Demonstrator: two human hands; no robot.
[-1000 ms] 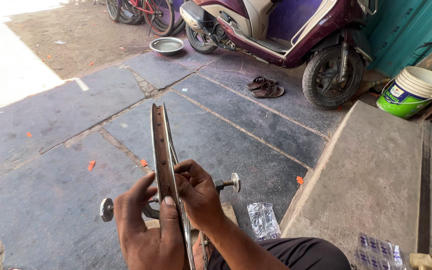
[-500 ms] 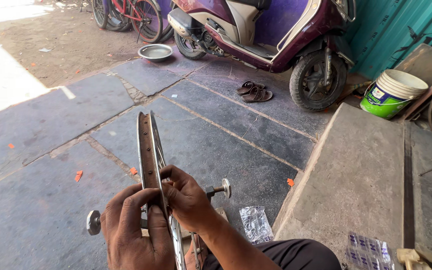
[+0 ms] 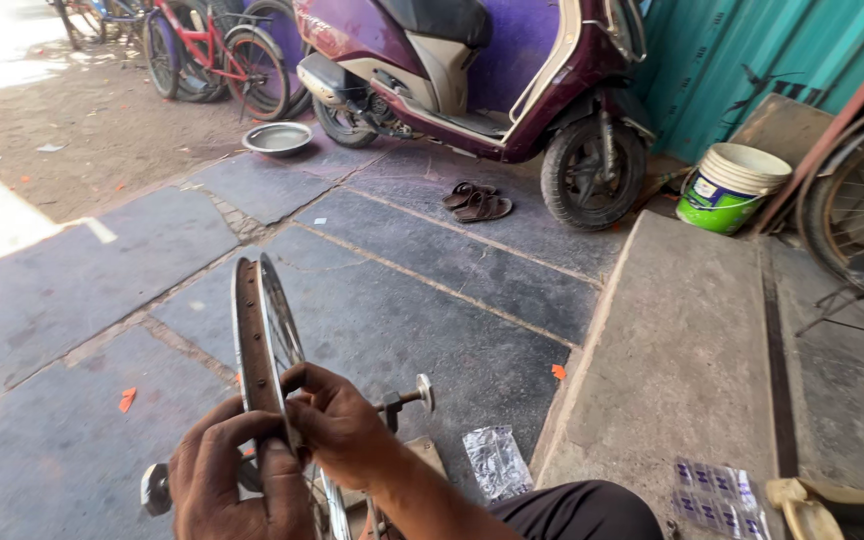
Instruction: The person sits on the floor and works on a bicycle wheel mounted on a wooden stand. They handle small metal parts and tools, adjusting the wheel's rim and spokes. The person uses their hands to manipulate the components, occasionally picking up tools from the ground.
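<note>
A bicycle wheel rim (image 3: 250, 330) with thin spokes stands upright in front of me, seen edge-on, its axle (image 3: 407, 398) sticking out to the right. My left hand (image 3: 230, 478) grips the rim's edge from the left. My right hand (image 3: 337, 428) pinches the rim and spokes from the right, fingertips touching the left hand's fingers. A round knob (image 3: 155, 488) on the axle's other end shows at the lower left.
A purple scooter (image 3: 472, 80) and red bicycles (image 3: 217, 55) stand at the back, with a metal bowl (image 3: 277, 137) and brown sandals (image 3: 476, 202) on the stone slabs. A green and white bucket (image 3: 731, 185), a raised concrete step (image 3: 687, 360), another wheel (image 3: 857, 200) and plastic packets (image 3: 497, 460) lie right.
The view has tilted up and left, so the rim and hands sit lower in frame. My hands keep their hold on the rim, shifted slightly along its edge.
</note>
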